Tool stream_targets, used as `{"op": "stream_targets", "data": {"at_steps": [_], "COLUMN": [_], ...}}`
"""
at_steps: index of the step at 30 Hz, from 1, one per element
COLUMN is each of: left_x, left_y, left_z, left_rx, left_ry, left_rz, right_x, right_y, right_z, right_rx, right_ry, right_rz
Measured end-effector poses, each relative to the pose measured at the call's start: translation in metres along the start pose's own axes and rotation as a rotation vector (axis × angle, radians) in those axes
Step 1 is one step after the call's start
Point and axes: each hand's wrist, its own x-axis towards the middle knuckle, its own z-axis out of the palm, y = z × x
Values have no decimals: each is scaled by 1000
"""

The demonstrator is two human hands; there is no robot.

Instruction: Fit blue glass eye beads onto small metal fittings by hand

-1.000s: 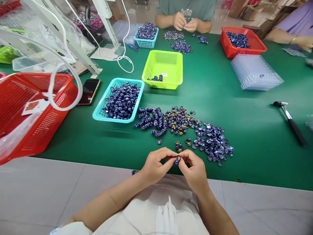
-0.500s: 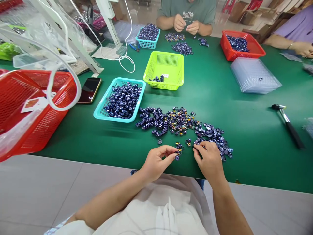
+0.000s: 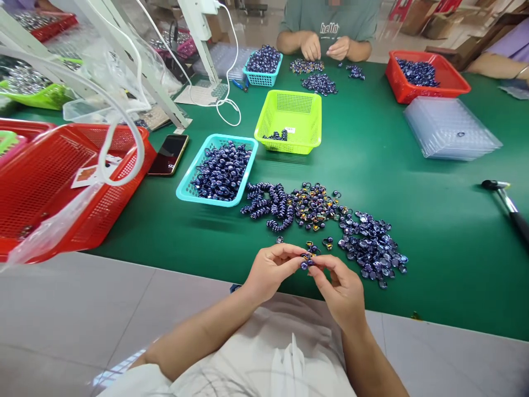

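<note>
My left hand [image 3: 275,271] is closed in a pinch on a small dark-blue ring-shaped piece [image 3: 305,264] with a shiny round end. Opposite it, my right hand [image 3: 341,286] pinches a small dark-blue cap against that piece; the fingertips hide most of it. Just behind the fingers lie a few loose gold-and-dark pieces [image 3: 328,243]. To the right spreads a pile of shiny dark-blue caps [image 3: 374,248]. Farther back are a heap of gold-and-dark ring pieces [image 3: 316,207] and coiled rows of stacked dark-blue rings [image 3: 268,204].
A turquoise basket [image 3: 184,193] full of dark-blue rings and a green basket [image 3: 318,132] stand beyond the piles. A red basket [image 3: 119,215] and a phone [image 3: 169,154] lie left. A hammer [image 3: 506,201] and clear trays [image 3: 452,129] are right. A co-worker's hands [image 3: 311,47] work opposite.
My right hand has moved left from the cap pile to meet my left hand at the ring piece. The view has shifted slightly left.
</note>
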Motion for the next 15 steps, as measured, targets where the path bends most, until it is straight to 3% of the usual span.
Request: {"op": "stream_targets", "data": {"at_steps": [3, 9, 15], "left_x": [-2, -3, -5], "left_y": [0, -4, -9], "left_z": [-2, -3, -5], "left_rx": [8, 19, 61], "left_ry": [2, 9, 47], "left_rz": [7, 17, 74], "right_x": [-4, -3, 1], "right_y": [6, 11, 8], "right_z": [5, 6, 11], "right_rx": [49, 186, 178], "right_ry": [41, 26, 57], "right_rz": [71, -22, 59]}}
